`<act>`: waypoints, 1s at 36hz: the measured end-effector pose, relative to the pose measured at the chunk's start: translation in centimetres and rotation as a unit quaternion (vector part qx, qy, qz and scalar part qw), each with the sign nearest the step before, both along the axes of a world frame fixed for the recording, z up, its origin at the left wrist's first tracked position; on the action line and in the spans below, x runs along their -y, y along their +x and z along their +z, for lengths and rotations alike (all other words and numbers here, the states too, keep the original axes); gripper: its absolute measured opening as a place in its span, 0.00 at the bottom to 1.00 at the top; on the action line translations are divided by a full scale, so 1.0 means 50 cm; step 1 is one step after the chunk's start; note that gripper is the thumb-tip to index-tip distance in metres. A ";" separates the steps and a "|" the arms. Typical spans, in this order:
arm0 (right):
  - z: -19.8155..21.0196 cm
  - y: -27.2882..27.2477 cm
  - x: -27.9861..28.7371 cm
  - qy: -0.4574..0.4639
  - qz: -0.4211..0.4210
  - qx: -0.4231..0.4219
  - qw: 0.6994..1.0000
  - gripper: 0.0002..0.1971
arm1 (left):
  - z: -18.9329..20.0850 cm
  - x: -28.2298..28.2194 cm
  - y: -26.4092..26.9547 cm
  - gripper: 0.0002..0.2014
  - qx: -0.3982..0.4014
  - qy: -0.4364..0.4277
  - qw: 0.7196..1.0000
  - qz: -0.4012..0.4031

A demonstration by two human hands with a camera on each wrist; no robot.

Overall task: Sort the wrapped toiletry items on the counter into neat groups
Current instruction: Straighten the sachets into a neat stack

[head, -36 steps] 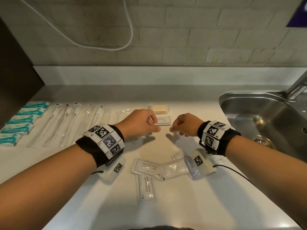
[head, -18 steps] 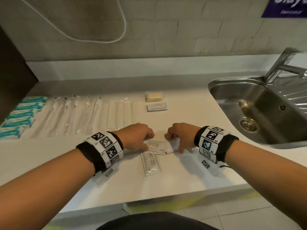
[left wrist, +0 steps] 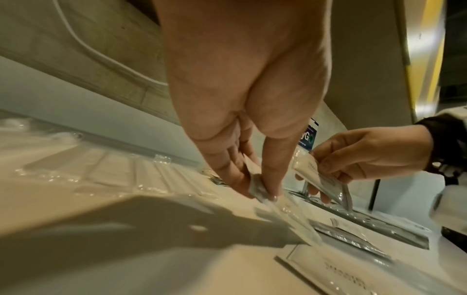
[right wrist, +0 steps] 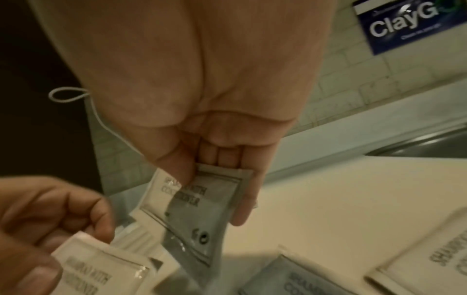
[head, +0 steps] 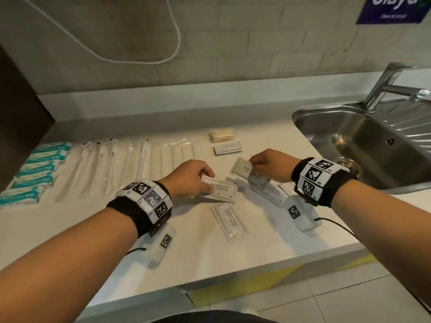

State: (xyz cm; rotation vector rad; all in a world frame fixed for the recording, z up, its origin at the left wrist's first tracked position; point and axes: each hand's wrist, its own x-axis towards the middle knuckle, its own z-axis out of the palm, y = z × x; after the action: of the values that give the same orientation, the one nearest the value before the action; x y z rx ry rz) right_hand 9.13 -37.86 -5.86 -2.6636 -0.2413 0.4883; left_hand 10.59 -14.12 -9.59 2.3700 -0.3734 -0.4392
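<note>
My left hand (head: 198, 180) pinches a white shampoo sachet (head: 220, 190) by its edge, just above the white counter (head: 116, 229); the left wrist view shows thumb and fingers closed on that sachet's corner (left wrist: 257, 186). My right hand (head: 265, 163) pinches a second shampoo sachet (head: 245, 172) (right wrist: 192, 209), lifted and tilted. A third sachet (head: 229, 221) lies flat near the front, and more sachets (head: 270, 192) lie under my right wrist.
Sorted rows lie at the back left: teal-and-white packets (head: 35, 173), clear-wrapped long items (head: 112, 169), a soap pack (head: 221, 134) and flat white packs (head: 227, 148). A steel sink (head: 363, 145) with a tap (head: 391, 85) is at the right. The counter's front edge is close.
Both hands dropped from the back packs to the loose sachets, each pinched one and lifted it. The right one has risen and moved back-right.
</note>
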 end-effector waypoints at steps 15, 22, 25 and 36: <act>0.019 0.038 -0.017 0.106 0.032 0.022 0.994 0.05 | 0.036 0.044 -0.016 0.13 -0.142 -0.245 0.954 0.094; 0.016 0.038 -0.006 0.112 0.018 0.064 0.991 0.03 | 0.067 0.107 -0.034 0.18 -0.111 -0.248 0.957 0.103; 0.017 0.031 -0.001 0.118 0.016 0.066 0.991 0.06 | 0.060 0.117 -0.039 0.19 -0.100 -0.228 0.965 0.084; -0.036 -0.037 -0.064 -0.033 0.069 0.007 0.997 0.23 | 0.066 0.043 -0.040 0.15 0.004 -0.210 0.960 0.182</act>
State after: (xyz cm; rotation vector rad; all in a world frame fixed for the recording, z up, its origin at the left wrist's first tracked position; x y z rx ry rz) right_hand 7.28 -34.67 -7.68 -2.7275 -0.4234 0.5298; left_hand 8.62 -16.29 -6.31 1.9643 -0.0212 -0.1551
